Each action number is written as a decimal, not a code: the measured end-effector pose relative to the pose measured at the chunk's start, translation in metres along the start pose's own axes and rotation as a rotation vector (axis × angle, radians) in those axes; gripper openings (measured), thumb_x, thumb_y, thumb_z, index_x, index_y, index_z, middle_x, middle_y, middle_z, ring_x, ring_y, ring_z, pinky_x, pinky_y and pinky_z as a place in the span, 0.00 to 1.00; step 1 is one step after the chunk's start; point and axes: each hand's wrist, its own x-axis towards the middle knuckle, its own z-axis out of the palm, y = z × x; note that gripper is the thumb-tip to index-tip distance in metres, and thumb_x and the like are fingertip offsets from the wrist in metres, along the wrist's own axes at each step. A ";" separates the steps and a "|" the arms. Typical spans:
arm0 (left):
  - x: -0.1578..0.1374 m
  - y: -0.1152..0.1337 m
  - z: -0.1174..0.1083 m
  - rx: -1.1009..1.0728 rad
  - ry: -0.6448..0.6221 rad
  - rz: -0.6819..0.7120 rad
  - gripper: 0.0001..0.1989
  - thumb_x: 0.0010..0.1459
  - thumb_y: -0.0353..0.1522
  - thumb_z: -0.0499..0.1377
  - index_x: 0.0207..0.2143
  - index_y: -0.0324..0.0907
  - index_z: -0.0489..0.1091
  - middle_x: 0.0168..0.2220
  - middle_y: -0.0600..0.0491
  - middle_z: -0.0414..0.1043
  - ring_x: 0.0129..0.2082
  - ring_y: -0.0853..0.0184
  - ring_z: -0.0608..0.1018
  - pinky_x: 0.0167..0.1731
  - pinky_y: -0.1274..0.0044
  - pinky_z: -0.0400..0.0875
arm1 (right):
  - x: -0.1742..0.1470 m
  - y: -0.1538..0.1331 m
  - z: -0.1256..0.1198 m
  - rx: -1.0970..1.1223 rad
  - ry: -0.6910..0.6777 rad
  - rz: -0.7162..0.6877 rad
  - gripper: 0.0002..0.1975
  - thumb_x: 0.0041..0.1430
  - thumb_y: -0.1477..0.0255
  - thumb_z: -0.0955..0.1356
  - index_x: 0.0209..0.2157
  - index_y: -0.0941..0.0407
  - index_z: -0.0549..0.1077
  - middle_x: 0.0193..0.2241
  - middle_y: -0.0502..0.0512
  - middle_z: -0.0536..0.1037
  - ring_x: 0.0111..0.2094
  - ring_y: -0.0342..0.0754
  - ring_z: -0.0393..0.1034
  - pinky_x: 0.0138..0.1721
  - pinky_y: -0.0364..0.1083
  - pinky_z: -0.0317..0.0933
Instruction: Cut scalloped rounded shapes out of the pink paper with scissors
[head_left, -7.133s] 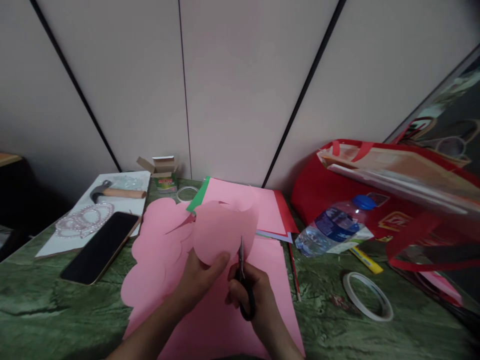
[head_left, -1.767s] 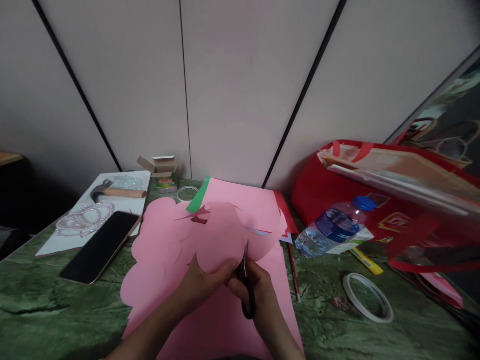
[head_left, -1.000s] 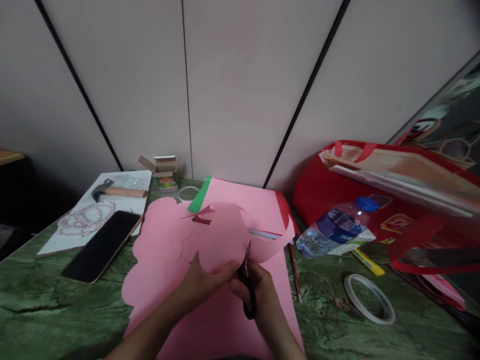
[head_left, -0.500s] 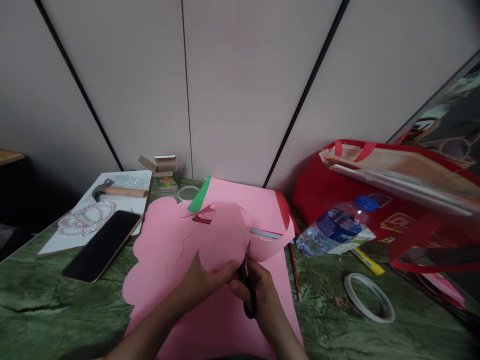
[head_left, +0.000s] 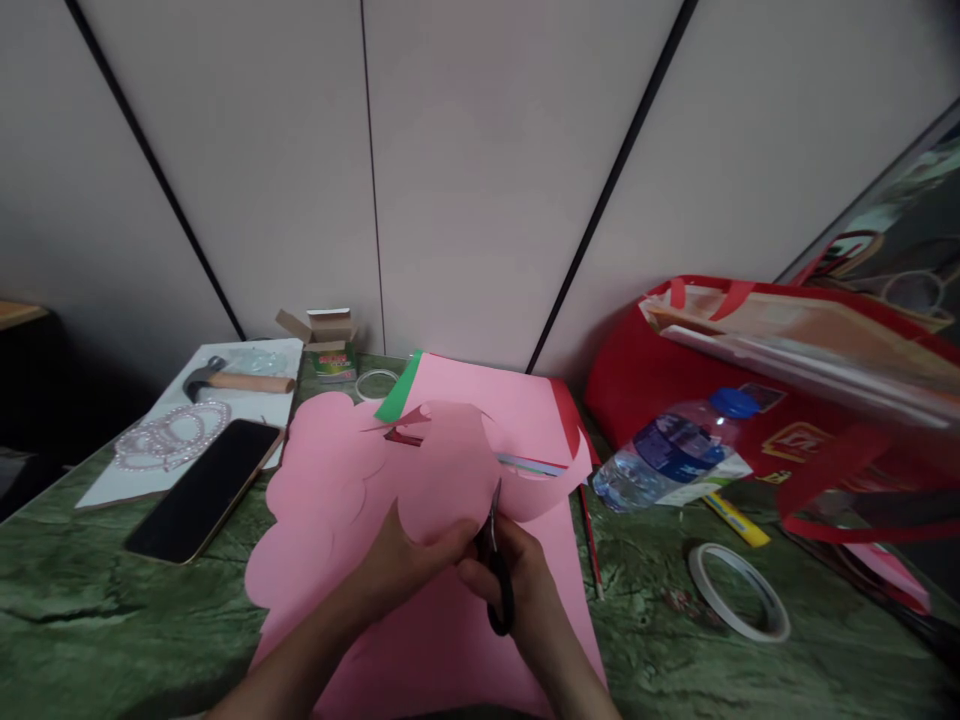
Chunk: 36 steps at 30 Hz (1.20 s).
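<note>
Our left hand (head_left: 409,565) pinches the near edge of the rounded pink paper piece (head_left: 454,465), thumb on top, above the scalloped pink paper sheets (head_left: 296,520). Our right hand (head_left: 521,570) curls its fingers around the black-handled metal scissors (head_left: 493,530), blade at the piece's 4 o'clock edge, beside a curved pink paper strip (head_left: 551,492).

From the piece, we have a blue-capped clear plastic bottle (head_left: 667,450) at 3 o'clock, blocking part of the bulky red bag (head_left: 630,370); a white tape roll (head_left: 777,618) at 4; a black flat phone (head_left: 202,490) at 9; and a wooden-handled claw hammer (head_left: 251,383) at 10.

Our left fingers beneath the paper are hidden. We cannot tell how far apart the blades stand. The bag runs off at 3 o'clock, its print too blurred to read.
</note>
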 end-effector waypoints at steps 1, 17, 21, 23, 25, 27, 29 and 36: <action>0.000 0.000 0.000 0.001 -0.002 0.004 0.11 0.44 0.32 0.58 0.32 0.40 0.72 0.31 0.49 0.77 0.35 0.60 0.76 0.35 0.71 0.72 | 0.000 0.000 0.000 0.004 0.003 -0.001 0.15 0.35 0.71 0.74 0.22 0.58 0.65 0.18 0.44 0.62 0.21 0.40 0.52 0.21 0.39 0.47; -0.001 -0.001 0.000 0.066 0.114 -0.048 0.16 0.43 0.34 0.59 0.37 0.38 0.70 0.34 0.48 0.76 0.39 0.58 0.75 0.35 0.71 0.72 | 0.001 -0.008 0.004 -0.062 0.072 0.042 0.14 0.32 0.70 0.74 0.19 0.59 0.66 0.15 0.44 0.62 0.19 0.39 0.52 0.20 0.39 0.47; 0.000 -0.005 -0.003 0.094 0.097 -0.049 0.12 0.44 0.35 0.58 0.31 0.38 0.71 0.31 0.47 0.76 0.37 0.58 0.75 0.34 0.71 0.71 | 0.001 -0.007 0.005 -0.086 0.060 0.035 0.12 0.36 0.68 0.72 0.19 0.59 0.67 0.15 0.46 0.65 0.18 0.40 0.55 0.19 0.40 0.48; 0.001 -0.006 -0.005 0.100 0.074 -0.041 0.11 0.44 0.35 0.58 0.30 0.38 0.71 0.29 0.49 0.76 0.34 0.59 0.76 0.32 0.72 0.71 | 0.001 -0.004 0.004 -0.094 0.066 0.039 0.11 0.36 0.68 0.71 0.20 0.59 0.67 0.14 0.46 0.65 0.17 0.41 0.56 0.19 0.41 0.49; 0.002 -0.007 -0.006 0.092 0.032 -0.016 0.09 0.45 0.34 0.57 0.29 0.39 0.71 0.25 0.51 0.75 0.30 0.62 0.76 0.29 0.74 0.71 | 0.002 -0.001 0.003 -0.086 0.068 0.032 0.11 0.36 0.68 0.71 0.20 0.58 0.67 0.14 0.46 0.65 0.17 0.41 0.57 0.19 0.41 0.50; 0.003 -0.008 -0.007 0.065 -0.007 0.018 0.07 0.46 0.34 0.56 0.27 0.39 0.70 0.21 0.53 0.73 0.25 0.64 0.75 0.25 0.76 0.70 | 0.002 0.001 0.003 -0.082 0.064 0.021 0.10 0.36 0.69 0.71 0.21 0.58 0.67 0.15 0.46 0.65 0.17 0.41 0.58 0.19 0.41 0.50; 0.003 -0.007 -0.007 0.040 -0.031 0.035 0.06 0.47 0.33 0.56 0.25 0.39 0.69 0.18 0.54 0.71 0.21 0.67 0.73 0.22 0.77 0.68 | 0.003 0.002 0.003 -0.086 0.068 0.024 0.09 0.36 0.70 0.70 0.21 0.58 0.67 0.15 0.46 0.65 0.17 0.41 0.59 0.19 0.41 0.50; 0.003 -0.006 -0.005 0.039 0.006 0.039 0.05 0.46 0.32 0.56 0.24 0.39 0.68 0.18 0.54 0.71 0.20 0.67 0.72 0.20 0.78 0.67 | 0.002 -0.003 0.006 -0.067 0.097 0.051 0.07 0.36 0.72 0.69 0.19 0.58 0.67 0.12 0.46 0.67 0.15 0.41 0.58 0.17 0.40 0.52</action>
